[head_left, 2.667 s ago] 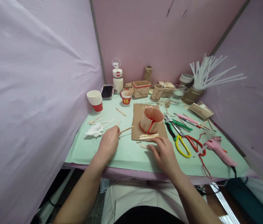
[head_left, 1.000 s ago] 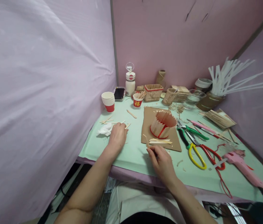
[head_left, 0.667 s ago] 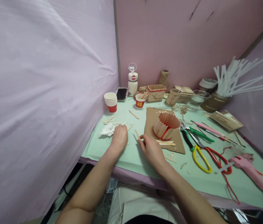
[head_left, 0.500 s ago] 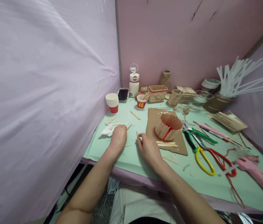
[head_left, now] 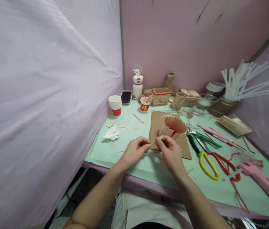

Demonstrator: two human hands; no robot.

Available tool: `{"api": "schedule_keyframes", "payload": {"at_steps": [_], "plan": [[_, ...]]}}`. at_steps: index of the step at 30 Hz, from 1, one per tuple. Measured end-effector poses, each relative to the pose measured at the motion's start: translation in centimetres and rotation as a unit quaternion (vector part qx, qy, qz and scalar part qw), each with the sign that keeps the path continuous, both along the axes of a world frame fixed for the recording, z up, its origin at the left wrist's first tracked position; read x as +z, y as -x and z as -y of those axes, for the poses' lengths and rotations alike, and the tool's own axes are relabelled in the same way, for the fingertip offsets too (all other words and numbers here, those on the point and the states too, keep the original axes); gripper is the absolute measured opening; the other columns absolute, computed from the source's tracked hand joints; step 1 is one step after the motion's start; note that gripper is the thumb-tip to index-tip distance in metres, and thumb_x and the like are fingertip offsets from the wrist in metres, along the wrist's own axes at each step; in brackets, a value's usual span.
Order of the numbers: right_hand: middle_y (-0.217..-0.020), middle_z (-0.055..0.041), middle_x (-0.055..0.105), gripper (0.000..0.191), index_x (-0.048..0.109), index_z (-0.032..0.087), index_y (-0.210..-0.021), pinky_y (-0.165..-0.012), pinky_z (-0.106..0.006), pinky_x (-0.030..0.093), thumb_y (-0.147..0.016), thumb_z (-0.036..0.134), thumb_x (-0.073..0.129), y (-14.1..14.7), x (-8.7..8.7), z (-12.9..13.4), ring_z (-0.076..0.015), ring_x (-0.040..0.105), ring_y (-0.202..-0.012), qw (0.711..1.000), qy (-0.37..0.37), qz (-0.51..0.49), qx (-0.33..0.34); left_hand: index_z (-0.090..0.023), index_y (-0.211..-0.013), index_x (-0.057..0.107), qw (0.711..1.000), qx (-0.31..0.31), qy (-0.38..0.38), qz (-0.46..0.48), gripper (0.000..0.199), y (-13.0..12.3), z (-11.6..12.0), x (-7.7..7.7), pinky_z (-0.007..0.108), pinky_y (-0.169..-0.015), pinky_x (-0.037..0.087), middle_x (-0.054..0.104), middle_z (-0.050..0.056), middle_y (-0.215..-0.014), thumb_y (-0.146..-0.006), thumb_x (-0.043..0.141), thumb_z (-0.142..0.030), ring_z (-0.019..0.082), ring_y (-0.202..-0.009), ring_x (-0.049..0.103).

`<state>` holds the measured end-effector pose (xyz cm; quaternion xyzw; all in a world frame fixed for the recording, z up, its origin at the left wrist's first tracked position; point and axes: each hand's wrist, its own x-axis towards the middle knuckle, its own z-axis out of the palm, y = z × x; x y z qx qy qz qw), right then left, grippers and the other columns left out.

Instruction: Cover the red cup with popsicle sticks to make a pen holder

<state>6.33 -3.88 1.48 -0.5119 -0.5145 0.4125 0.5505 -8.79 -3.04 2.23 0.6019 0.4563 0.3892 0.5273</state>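
A thin wooden strip (head_left: 153,142) is pinched at its two ends between my left hand (head_left: 136,150) and my right hand (head_left: 171,153), just above the table's front part. Both hands are closed, thumbs against fingers. Right behind them stands a round wooden-strip cup (head_left: 176,123) with a jagged rim and red inside. It rests on a sheet of brown cardboard (head_left: 155,122), and my right hand hides its lower front. Some strips near the cardboard's front edge are partly covered by that hand.
Left of my hands lie a crumpled white tissue (head_left: 111,134) and loose strips. Stacked paper cups (head_left: 115,105) and a red cup of sticks (head_left: 145,104) stand behind. On the right are green-handled pliers (head_left: 194,143), scissors (head_left: 210,165) and a pink glue gun (head_left: 259,178).
My left hand has left the tissue and moved right and nearer. My right hand has shifted right, in front of the jagged cup. Both now hold one strip together.
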Motion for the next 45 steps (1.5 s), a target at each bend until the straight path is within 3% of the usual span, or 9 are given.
{"api": "schedule_keyframes", "payload": {"at_steps": [7,13,15,18,21,23,29,35,45], "plan": [[-0.068,-0.0011,0.061,0.031,0.067,0.017,-0.082,-0.054,-0.024,0.045,-0.078,0.047,0.063,-1.8,-0.7,0.7,-0.0115,0.053,-0.058,0.977,0.058,-0.204,-0.035,-0.014,-0.080,0.065,0.990,0.042,0.061,0.122,0.020,-0.8,-0.4,0.0,0.024,-0.067,0.045,0.063,0.001,-0.074,-0.068,0.072,-0.028,0.011,-0.068,0.056],[-0.069,-0.0024,0.062,0.030,0.069,0.016,-0.082,-0.056,-0.026,0.047,-0.076,0.045,0.066,-2.8,-0.4,0.9,-0.0121,0.054,-0.058,0.970,0.053,-0.228,-0.068,-0.014,-0.081,0.067,0.955,0.059,0.155,0.248,0.026,-1.5,-0.4,0.0,0.028,-0.077,0.050,0.069,0.006,-0.082,-0.072,0.069,-0.038,0.013,-0.075,0.062],[-0.070,-0.0022,0.062,0.032,0.069,0.016,-0.085,-0.058,-0.027,0.047,-0.079,0.047,0.062,-3.3,-0.3,1.0,-0.0130,0.054,-0.060,0.979,0.039,-0.182,-0.077,-0.014,-0.083,0.068,0.971,0.054,0.125,0.195,0.027,-1.5,-0.3,0.0,0.029,-0.077,0.050,0.069,0.006,-0.083,-0.077,0.064,-0.040,0.014,-0.077,0.063],[-0.068,-0.0011,0.061,0.032,0.069,0.016,-0.086,-0.061,-0.027,0.046,-0.084,0.046,0.056,-3.7,0.0,1.5,-0.0136,0.054,-0.061,0.995,0.003,-0.027,-0.093,-0.017,-0.088,0.069,0.998,0.046,-0.037,0.018,0.019,-1.9,-0.1,0.1,0.030,-0.079,0.047,0.070,0.006,-0.090,-0.079,0.062,-0.032,0.017,-0.085,0.062],[-0.070,-0.0014,0.062,0.028,0.070,0.018,-0.085,-0.065,-0.027,0.045,-0.088,0.041,0.053,-3.8,0.3,2.1,-0.0141,0.056,-0.064,0.990,-0.049,0.106,-0.082,-0.019,-0.087,0.068,0.972,0.005,-0.197,-0.126,0.011,-2.9,0.1,0.3,0.029,-0.078,0.045,0.069,0.004,-0.088,-0.079,0.063,-0.023,0.017,-0.085,0.059],[-0.076,-0.0022,0.064,0.024,0.069,0.019,-0.085,-0.066,-0.027,0.046,-0.088,0.038,0.054,-4.0,0.3,2.3,-0.0143,0.057,-0.067,0.985,-0.076,0.134,-0.074,-0.019,-0.082,0.067,0.960,-0.027,-0.235,-0.153,0.008,-3.8,0.0,0.3,0.027,-0.074,0.044,0.067,0.002,-0.081,-0.082,0.058,-0.019,0.015,-0.078,0.058],[-0.083,-0.0029,0.066,0.026,0.062,0.020,-0.103,-0.064,-0.028,0.048,-0.086,0.039,0.056,-5.9,-0.5,2.7,-0.0143,0.059,-0.067,0.987,-0.057,0.086,-0.124,-0.018,-0.079,0.059,0.972,0.015,-0.218,-0.085,0.007,-6.2,-2.1,-0.2,0.023,-0.067,0.044,0.063,0.001,-0.079,-0.083,0.053,-0.019,0.012,-0.073,0.057],[-0.072,0.0000,0.061,0.021,0.062,0.019,-0.087,-0.058,-0.024,0.045,-0.087,0.038,0.054,-7.8,-0.8,3.2,-0.0126,0.055,-0.062,0.983,-0.046,0.097,-0.150,-0.018,-0.078,0.058,0.977,-0.004,-0.199,-0.076,0.006,-7.6,-4.3,-0.9,0.022,-0.064,0.044,0.061,-0.001,-0.072,-0.080,0.052,-0.017,0.012,-0.067,0.056],[-0.071,-0.0003,0.062,0.021,0.062,0.019,-0.085,-0.061,-0.024,0.045,-0.088,0.038,0.053,-8.3,-2.0,3.7,-0.0135,0.056,-0.064,0.986,-0.032,0.094,-0.131,-0.019,-0.077,0.066,0.955,0.009,-0.264,-0.136,0.015,-8.1,-4.4,-2.1,0.026,-0.075,0.046,0.068,0.002,-0.082,-0.078,0.054,-0.010,0.015,-0.079,0.061]]}}
